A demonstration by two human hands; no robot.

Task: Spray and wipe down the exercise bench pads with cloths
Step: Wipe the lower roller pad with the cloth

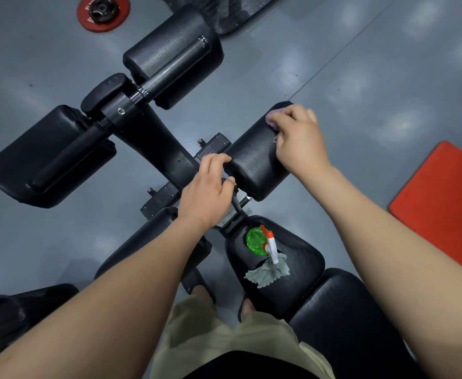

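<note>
A black roller pad (254,157) sticks out to the right of the bench frame. My right hand (298,138) presses a purple cloth (272,119) onto its far end. My left hand (208,192) grips the near inner edge of that same pad where it meets the frame. On the black seat pad (298,258) below stand a green spray bottle (258,240) with a white and orange trigger and a crumpled grey cloth (268,273). Two larger black pads (175,53) (46,157) sit farther out on the frame.
The bench stands on a grey floor. A red weight plate (102,12) lies at the top left. An orange mat (443,195) lies at the right edge. My feet in dark sandals (199,288) stand beside the seat pad, and another long black pad (347,318) runs toward me.
</note>
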